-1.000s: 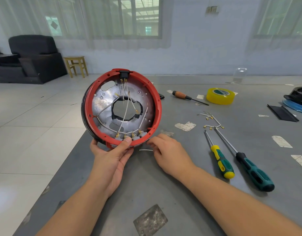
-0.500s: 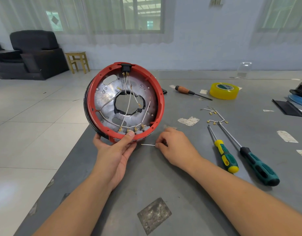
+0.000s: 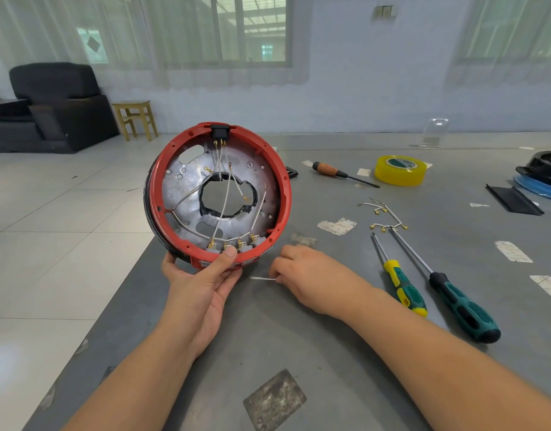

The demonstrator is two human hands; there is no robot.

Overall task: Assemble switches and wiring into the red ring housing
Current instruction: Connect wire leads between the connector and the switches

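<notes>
The red ring housing (image 3: 285,194) stands tilted on edge at the table's left edge, its metal plate and central hole facing me. White wires run from a black socket (image 3: 219,131) at the top to several switches (image 3: 233,244) along the bottom rim. My left hand (image 3: 202,281) grips the bottom rim, thumb on the switches. My right hand (image 3: 302,275) rests on the table just right of the housing and pinches a short white wire (image 3: 261,278) that lies flat, pointing left.
Two green-handled screwdrivers (image 3: 401,284) (image 3: 457,309) lie to the right. Loose wires with brass terminals (image 3: 386,217) sit beyond them. A wooden-handled screwdriver (image 3: 336,173) and a yellow tape roll (image 3: 400,170) are farther back. Black parts (image 3: 541,178) lie at far right. The table edge (image 3: 125,290) runs along the left.
My right hand has slid slightly right and back from the housing, drawing the short white wire along the table. The left hand keeps holding the housing.
</notes>
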